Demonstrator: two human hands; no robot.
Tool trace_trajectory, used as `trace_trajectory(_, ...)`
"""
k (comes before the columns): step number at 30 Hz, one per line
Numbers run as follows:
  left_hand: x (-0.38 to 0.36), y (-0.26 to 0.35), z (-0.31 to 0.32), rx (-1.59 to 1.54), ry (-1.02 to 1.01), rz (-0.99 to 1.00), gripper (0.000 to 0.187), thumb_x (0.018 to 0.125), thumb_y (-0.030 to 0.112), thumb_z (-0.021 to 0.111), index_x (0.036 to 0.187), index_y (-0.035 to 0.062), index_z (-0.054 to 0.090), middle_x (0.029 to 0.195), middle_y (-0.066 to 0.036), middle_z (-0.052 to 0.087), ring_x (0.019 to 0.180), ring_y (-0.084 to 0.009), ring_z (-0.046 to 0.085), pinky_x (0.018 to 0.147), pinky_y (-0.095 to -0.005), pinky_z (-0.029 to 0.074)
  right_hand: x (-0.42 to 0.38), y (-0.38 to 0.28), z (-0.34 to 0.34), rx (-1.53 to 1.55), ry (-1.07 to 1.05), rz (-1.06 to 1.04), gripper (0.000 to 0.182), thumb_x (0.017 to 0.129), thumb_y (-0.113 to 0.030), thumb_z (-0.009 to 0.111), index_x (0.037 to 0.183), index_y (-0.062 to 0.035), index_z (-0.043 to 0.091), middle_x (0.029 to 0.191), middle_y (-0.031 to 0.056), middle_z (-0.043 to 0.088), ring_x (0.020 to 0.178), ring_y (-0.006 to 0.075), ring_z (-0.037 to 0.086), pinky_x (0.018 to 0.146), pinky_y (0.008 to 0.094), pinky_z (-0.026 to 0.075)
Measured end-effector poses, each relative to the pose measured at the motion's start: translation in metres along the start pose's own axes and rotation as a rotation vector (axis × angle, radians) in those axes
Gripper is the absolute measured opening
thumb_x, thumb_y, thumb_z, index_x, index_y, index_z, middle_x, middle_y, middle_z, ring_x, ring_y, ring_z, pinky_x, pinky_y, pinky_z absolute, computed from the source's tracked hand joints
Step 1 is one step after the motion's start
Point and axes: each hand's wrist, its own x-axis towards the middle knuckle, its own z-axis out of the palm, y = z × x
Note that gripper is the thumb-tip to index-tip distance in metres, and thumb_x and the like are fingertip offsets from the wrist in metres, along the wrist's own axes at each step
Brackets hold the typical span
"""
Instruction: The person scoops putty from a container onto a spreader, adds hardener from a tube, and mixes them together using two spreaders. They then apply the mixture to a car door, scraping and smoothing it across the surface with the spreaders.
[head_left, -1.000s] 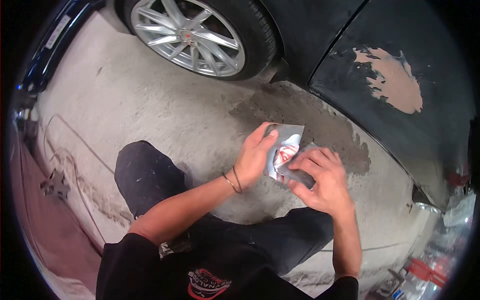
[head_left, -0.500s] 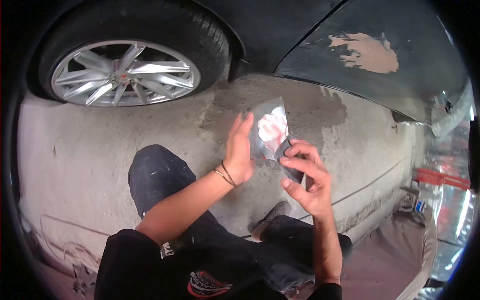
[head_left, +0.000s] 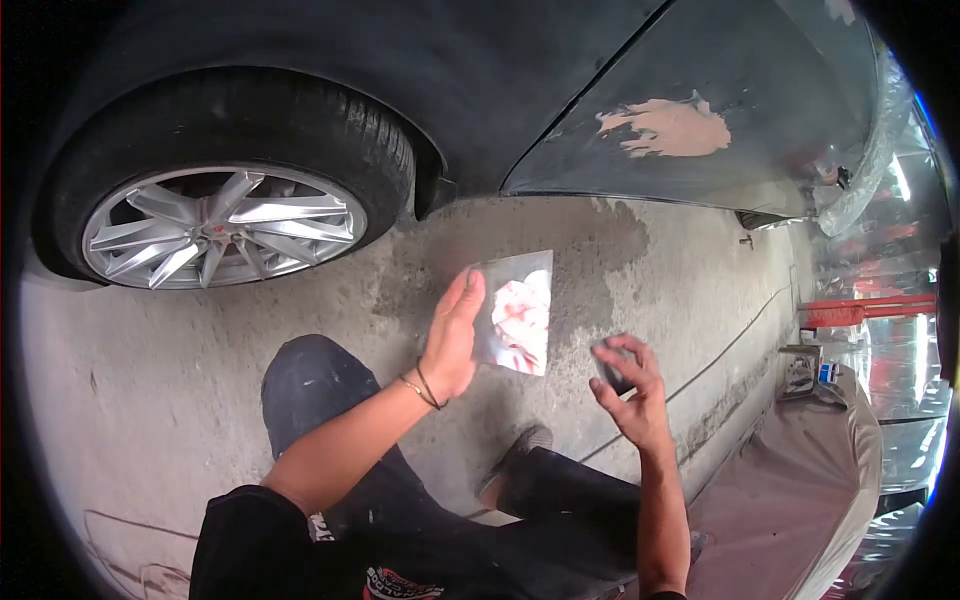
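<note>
My left hand [head_left: 452, 338] holds a flat, clear-looking mixing plate [head_left: 520, 266] by its left edge, with the fingers partly behind it. White filler paste [head_left: 522, 312], streaked with red, lies spread on that plate. To the right, apart from the plate, my right hand [head_left: 640, 400] grips a dark spreader [head_left: 612, 374] between thumb and fingers; the hand is slightly blurred. Ahead of both hands, a pinkish-tan filler patch [head_left: 678, 130] with ragged edges covers part of the dark car panel [head_left: 570, 150].
A wheel [head_left: 225, 225] with silver spokes is at the upper left. Beneath me is a concrete floor [head_left: 200, 375] with a damp stain. A cloth-covered object [head_left: 770, 480], a red metal bar [head_left: 850, 314] and plastic sheeting [head_left: 865, 190] stand on the right.
My right hand has drawn the spreader away from the plate, down and to the right. The plate now faces me more fully. The view has shifted, so the car sits lower and further left.
</note>
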Motion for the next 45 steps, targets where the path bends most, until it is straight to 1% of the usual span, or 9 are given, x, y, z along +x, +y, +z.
trace_trajectory(3,-0.006,-0.007,-0.011,0.378,0.024,0.13,0.061,0.119,0.052,0.032,0.139,0.0034,0.063,0.117,-0.012,0.074,0.11,-0.0209,0.072,0.099,-0.0329,0.055,0.024,-0.032,-0.01,-0.089,0.086,-0.067,0.045,0.083,-0.015,0.083,0.127,-0.0159,0.08,0.135,0.0127,0.066,0.132,0.0374,0.059,0.113,0.0484,0.048)
trace_trajectory(10,-0.051,-0.009,0.007,0.818,-0.059,0.236,0.084,0.115,0.065,0.014,0.145,-0.0017,0.057,0.124,-0.016,0.068,0.118,-0.0237,0.065,0.106,-0.0374,0.05,0.044,-0.073,0.033,-0.088,-0.098,-0.315,0.04,0.085,-0.02,0.081,0.125,-0.0187,0.08,0.132,0.0105,0.068,0.132,0.0415,0.059,0.108,0.052,0.049)
trace_trajectory(17,-0.055,0.011,0.02,0.881,0.045,0.282,0.033,0.116,0.026,0.051,0.136,0.0031,0.062,0.107,-0.008,0.07,0.101,-0.0144,0.062,0.093,-0.0299,0.051,0.027,-0.093,0.043,-0.13,-0.152,-0.355,0.036,0.086,-0.025,0.08,0.122,-0.0206,0.079,0.133,0.0059,0.066,0.135,0.0413,0.056,0.108,0.055,0.047)
trace_trajectory(26,-0.03,0.074,0.007,0.556,0.261,0.765,0.037,0.118,0.032,0.048,0.137,0.002,0.057,0.109,-0.005,0.07,0.095,-0.0098,0.065,0.086,-0.0296,0.054,0.027,-0.099,0.048,-0.072,-0.127,-0.517,0.038,0.084,-0.023,0.081,0.121,-0.0208,0.081,0.13,0.0043,0.067,0.137,0.0394,0.055,0.112,0.0561,0.044)
trace_trajectory(32,-0.051,0.026,0.015,-0.206,0.313,-0.059,0.032,0.117,0.035,0.049,0.142,0.0152,0.054,0.134,-0.006,0.067,0.124,-0.0225,0.068,0.101,-0.0463,0.058,0.034,-0.085,0.076,0.807,-0.029,-0.41,0.044,0.084,-0.017,0.082,0.127,-0.0087,0.078,0.142,0.0142,0.062,0.15,0.0421,0.045,0.123,0.057,0.035)
trace_trajectory(33,-0.053,0.017,0.007,-0.224,0.259,-0.11,0.045,0.114,0.045,0.052,0.15,0.0167,0.048,0.137,-0.007,0.067,0.132,-0.025,0.064,0.106,-0.0553,0.054,0.027,-0.08,0.085,0.868,-0.052,-0.331,0.044,0.086,-0.016,0.082,0.128,-0.0066,0.077,0.145,0.0145,0.059,0.153,0.0413,0.042,0.123,0.0571,0.034)
trace_trajectory(37,-0.052,0.004,-0.016,-0.231,0.228,-0.117,0.039,0.116,0.04,0.051,0.145,0.0154,0.05,0.137,-0.007,0.067,0.128,-0.0258,0.067,0.107,-0.0503,0.056,0.022,-0.036,0.087,0.68,-0.145,-0.267,0.045,0.083,-0.016,0.085,0.126,-0.0067,0.077,0.142,0.0134,0.06,0.15,0.0397,0.046,0.121,0.0545,0.038)
trace_trajectory(40,-0.049,0.017,-0.014,-0.182,0.237,-0.046,0.041,0.115,0.037,0.054,0.149,0.014,0.049,0.139,-0.008,0.067,0.128,-0.0248,0.067,0.109,-0.0481,0.056,0.034,-0.017,0.039,-0.043,-0.277,-0.424,0.043,0.079,-0.014,0.085,0.121,-0.007,0.079,0.133,0.0125,0.065,0.141,0.0394,0.054,0.116,0.0525,0.043)
trace_trajectory(45,-0.024,-0.004,-0.032,0.263,0.347,0.333,0.03,0.115,0.023,0.056,0.135,0.0032,0.065,0.125,-0.002,0.071,0.115,-0.0088,0.062,0.1,-0.0281,0.05,0.048,-0.058,0.013,0.105,-0.015,-0.414,0.035,0.075,-0.013,0.085,0.109,-0.0089,0.079,0.119,0.011,0.07,0.128,0.0396,0.063,0.11,0.052,0.049)
